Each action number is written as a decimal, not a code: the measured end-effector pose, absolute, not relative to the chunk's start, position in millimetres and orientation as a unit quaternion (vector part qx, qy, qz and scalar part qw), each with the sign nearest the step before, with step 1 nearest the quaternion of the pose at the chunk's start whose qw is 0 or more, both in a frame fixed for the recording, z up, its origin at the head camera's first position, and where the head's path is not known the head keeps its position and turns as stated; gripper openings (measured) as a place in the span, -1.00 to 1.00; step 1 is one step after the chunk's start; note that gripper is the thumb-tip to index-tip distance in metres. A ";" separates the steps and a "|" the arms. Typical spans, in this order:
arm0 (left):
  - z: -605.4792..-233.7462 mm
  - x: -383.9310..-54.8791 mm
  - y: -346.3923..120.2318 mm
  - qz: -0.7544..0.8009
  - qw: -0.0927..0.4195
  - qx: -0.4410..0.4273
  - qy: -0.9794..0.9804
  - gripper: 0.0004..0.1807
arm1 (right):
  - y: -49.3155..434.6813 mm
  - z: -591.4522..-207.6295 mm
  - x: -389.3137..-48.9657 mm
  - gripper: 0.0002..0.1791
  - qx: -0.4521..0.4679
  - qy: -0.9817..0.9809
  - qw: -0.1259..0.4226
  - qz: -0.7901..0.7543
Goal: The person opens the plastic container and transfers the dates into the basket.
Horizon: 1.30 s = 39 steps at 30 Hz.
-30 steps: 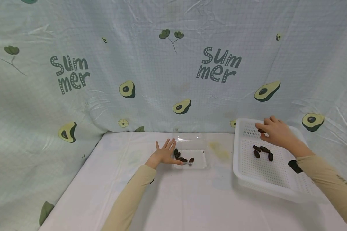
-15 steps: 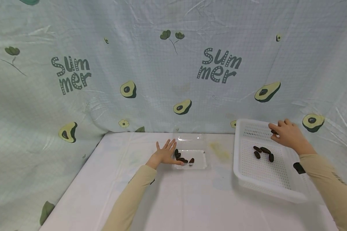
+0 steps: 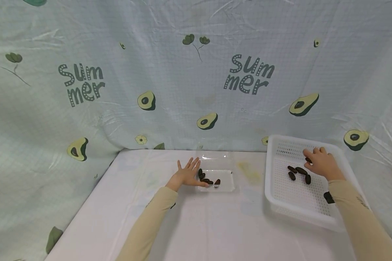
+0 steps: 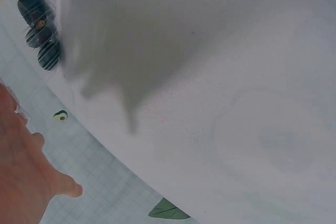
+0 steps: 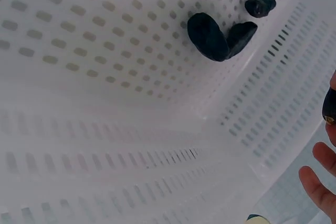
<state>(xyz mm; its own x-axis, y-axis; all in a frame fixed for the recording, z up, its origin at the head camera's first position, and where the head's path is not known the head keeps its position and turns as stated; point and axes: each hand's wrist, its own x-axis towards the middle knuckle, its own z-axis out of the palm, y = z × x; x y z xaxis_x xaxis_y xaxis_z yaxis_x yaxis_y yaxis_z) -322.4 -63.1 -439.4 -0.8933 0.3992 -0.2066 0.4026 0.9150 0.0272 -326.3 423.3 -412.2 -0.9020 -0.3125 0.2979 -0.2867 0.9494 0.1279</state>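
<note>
Here, dark fruit [image 3: 308,160] between right fingertips [image 3: 306,152]

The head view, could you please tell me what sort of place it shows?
Probably a makeshift tabletop workspace: an avocado-printed sheet hangs behind a white table bearing a perforated white basket and a clear plastic box.

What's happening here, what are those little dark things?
Somebody is handling small, dark, oval pieces that look a bit like grapes. The right hand pinches one dark piece over the white basket, where four others lie on the bottom. The left hand is spread out at the left side of a clear tray. Several more pieces sit in that tray, mostly along its left side.
</note>
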 end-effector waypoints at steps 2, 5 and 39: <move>-439.8 -322.6 -62.9 -0.012 0.105 0.205 0.973 0.14 | 422.5 -416.4 -326.9 -0.79 0.152 -0.977 0.146 -0.042; -440.8 -323.5 -62.5 -0.013 0.101 0.206 0.973 0.14 | 420.7 -421.1 -327.7 -0.79 0.150 -0.979 0.129 -0.045; -439.0 -322.7 -63.2 -0.001 0.107 0.211 0.972 0.13 | 422.3 -428.1 -320.5 -0.82 0.151 -0.977 0.146 -0.027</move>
<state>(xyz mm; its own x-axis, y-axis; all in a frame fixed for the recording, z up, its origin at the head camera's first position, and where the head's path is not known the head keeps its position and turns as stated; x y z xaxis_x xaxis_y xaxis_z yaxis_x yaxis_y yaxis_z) -322.7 -63.2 -439.0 -0.8882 0.4098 -0.2076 0.4102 0.9110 0.0434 -320.5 422.3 -428.1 -0.9118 -0.3030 0.2771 -0.2873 0.9530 0.0966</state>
